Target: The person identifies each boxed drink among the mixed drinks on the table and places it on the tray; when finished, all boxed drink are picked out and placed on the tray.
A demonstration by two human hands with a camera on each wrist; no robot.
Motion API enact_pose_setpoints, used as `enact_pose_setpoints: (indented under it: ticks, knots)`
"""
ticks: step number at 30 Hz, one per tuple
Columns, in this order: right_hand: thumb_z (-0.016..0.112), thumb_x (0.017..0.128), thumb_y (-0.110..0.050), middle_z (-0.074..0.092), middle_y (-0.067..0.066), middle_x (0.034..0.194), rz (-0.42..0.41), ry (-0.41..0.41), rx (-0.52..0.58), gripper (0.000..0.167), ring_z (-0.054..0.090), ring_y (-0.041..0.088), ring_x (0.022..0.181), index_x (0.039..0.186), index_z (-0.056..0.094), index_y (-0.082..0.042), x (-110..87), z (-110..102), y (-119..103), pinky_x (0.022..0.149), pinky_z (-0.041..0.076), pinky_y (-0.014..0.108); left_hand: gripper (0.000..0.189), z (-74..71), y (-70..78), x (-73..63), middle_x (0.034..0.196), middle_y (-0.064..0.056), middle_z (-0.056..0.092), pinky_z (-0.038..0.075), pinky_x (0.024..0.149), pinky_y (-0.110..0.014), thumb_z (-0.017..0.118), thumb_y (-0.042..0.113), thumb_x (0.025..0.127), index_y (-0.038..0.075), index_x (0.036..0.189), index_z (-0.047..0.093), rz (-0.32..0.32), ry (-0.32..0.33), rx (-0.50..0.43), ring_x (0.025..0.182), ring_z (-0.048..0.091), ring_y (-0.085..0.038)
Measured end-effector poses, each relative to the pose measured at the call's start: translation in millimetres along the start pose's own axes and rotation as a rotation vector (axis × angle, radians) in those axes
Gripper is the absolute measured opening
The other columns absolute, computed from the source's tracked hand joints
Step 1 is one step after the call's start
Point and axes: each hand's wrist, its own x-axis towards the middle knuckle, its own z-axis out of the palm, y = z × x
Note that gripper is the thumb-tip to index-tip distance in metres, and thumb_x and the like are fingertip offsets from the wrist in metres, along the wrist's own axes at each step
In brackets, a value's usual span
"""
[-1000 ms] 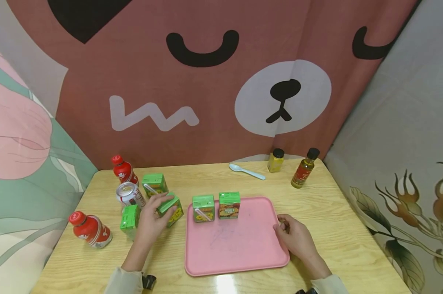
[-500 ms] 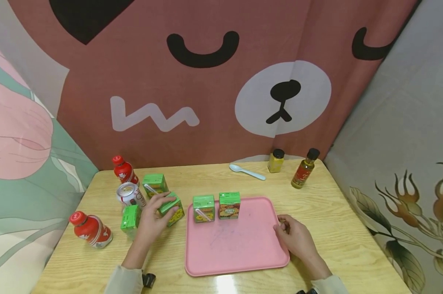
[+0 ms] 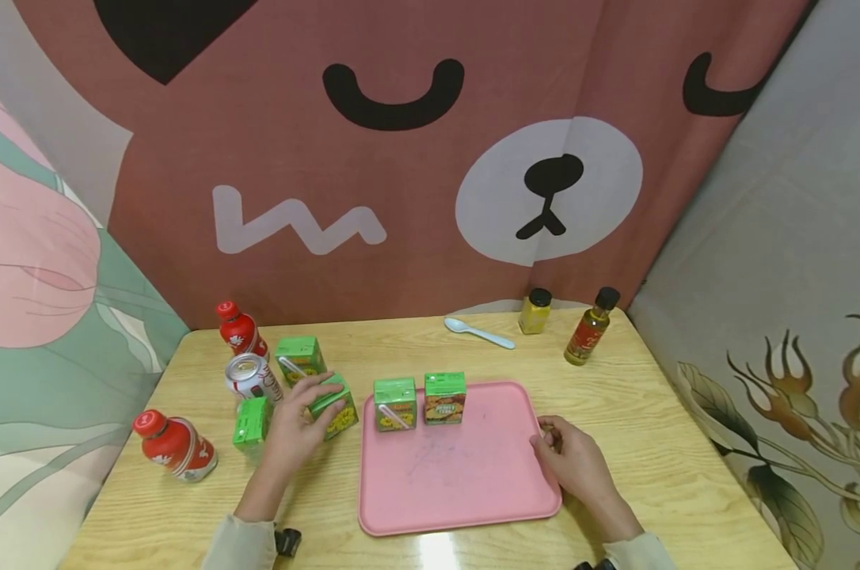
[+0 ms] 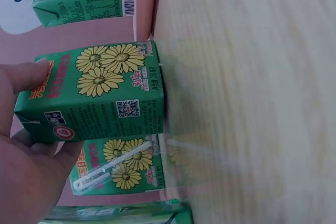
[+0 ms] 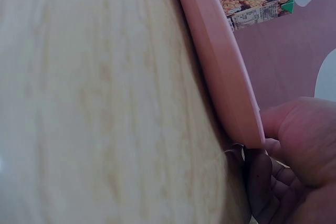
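My left hand [image 3: 296, 423] pinches a green drink carton [image 4: 105, 85] printed with yellow flowers, thumb on one face and fingers on the opposite one. In the head view this carton stands upright on the table, just left of the pink tray [image 3: 466, 483]. Two more cartons stand on the tray: a flower-printed one [image 3: 395, 405] with a straw on its front, and one with a brown fruit picture [image 3: 445, 398]. At the tray's right edge, my right hand [image 3: 576, 459] grips the rim between thumb and curled fingers, as the right wrist view shows.
Left of the held carton are another carton with a straw [image 3: 300, 360], a green carton [image 3: 253, 422], a silver can [image 3: 252, 378] and two red bottles [image 3: 243, 330], [image 3: 180, 450]. Along the back lie a pale blue spoon [image 3: 480, 332], a yellow jar [image 3: 535, 312] and an oil bottle [image 3: 588, 328].
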Motion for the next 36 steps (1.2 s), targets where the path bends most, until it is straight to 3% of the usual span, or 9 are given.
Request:
enact_pose_setpoints:
  ticks: [7, 11, 16, 20, 27, 31, 36]
  knots:
    - [0.073, 0.095, -0.023, 0.058, -0.006, 0.081, -0.001, 0.014, -0.004, 0.031, 0.052, 0.010, 0.068, 0.122, 0.069, -0.006, 0.6, 1.5, 1.9, 0.063, 0.044, 0.029, 0.027, -7.2, 10.2, -3.6, 0.131, -0.003, 0.065, 0.050, 0.095, -0.042, 0.084, 0.007, 0.085, 0.014, 0.110, 0.078, 0.035, -0.035, 0.033, 0.120, 0.061, -0.024]
    - [0.073, 0.096, -0.025, 0.058, -0.006, 0.081, 0.003, 0.007, -0.005, 0.033, 0.053, 0.010, 0.069, 0.122, 0.068, -0.006, 0.8, 2.0, 2.9, 0.063, 0.044, 0.029, 0.028, -11.4, 20.3, -6.2, 0.130, -0.003, 0.066, 0.051, 0.094, -0.044, 0.085, 0.008, 0.083, 0.017, 0.108, 0.079, 0.057, -0.056, 0.046, 0.120, 0.060, -0.024]
    - [0.073, 0.096, -0.025, 0.059, -0.005, 0.081, 0.009, 0.000, 0.004, 0.034, 0.053, 0.011, 0.069, 0.123, 0.068, -0.005, 0.6, 1.6, 2.6, 0.064, 0.044, 0.029, 0.028, -15.3, 37.0, -8.8, 0.130, 0.002, 0.066, 0.051, 0.095, -0.048, 0.086, 0.012, 0.083, 0.020, 0.108, 0.079, 0.080, -0.121, 0.047, 0.122, 0.058, -0.022]
    - [0.072, 0.096, -0.025, 0.059, -0.005, 0.081, 0.013, -0.003, 0.006, 0.034, 0.053, 0.011, 0.069, 0.123, 0.068, -0.006, 1.0, 1.6, 2.6, 0.063, 0.044, 0.029, 0.028, -13.6, 51.8, -8.9, 0.130, 0.001, 0.066, 0.053, 0.094, -0.042, 0.085, 0.012, 0.084, 0.019, 0.110, 0.079, 0.126, -0.180, -0.006, 0.122, 0.059, -0.020]
    - [0.072, 0.096, -0.023, 0.058, -0.004, 0.082, 0.009, -0.002, 0.004, 0.033, 0.053, 0.011, 0.069, 0.124, 0.067, -0.006, 1.7, 1.4, 2.3, 0.064, 0.044, 0.030, 0.026, 3.5, 78.0, -3.9, 0.130, -0.002, 0.065, 0.053, 0.094, -0.038, 0.084, 0.010, 0.086, 0.017, 0.110, 0.079, 0.255, -0.247, -0.092, 0.120, 0.060, -0.023]
    - [0.071, 0.097, -0.023, 0.058, -0.004, 0.082, 0.009, -0.007, 0.005, 0.034, 0.052, 0.012, 0.070, 0.125, 0.067, -0.005, 1.1, 1.1, 2.1, 0.064, 0.044, 0.030, 0.023, 17.4, 94.0, 2.7, 0.133, -0.001, 0.062, 0.053, 0.094, -0.035, 0.081, 0.013, 0.089, 0.015, 0.112, 0.079, 0.274, -0.321, -0.141, 0.123, 0.058, -0.021]
    - [0.071, 0.097, -0.024, 0.058, -0.004, 0.082, 0.003, -0.007, 0.003, 0.035, 0.052, 0.012, 0.070, 0.125, 0.067, -0.004, 0.7, 0.9, 1.5, 0.064, 0.044, 0.031, 0.022, 40.1, 109.0, 15.4, 0.133, 0.001, 0.061, 0.056, 0.071, -0.023, 0.079, 0.015, 0.091, 0.015, 0.113, 0.079, 0.279, -0.396, -0.173, 0.116, 0.059, -0.016]
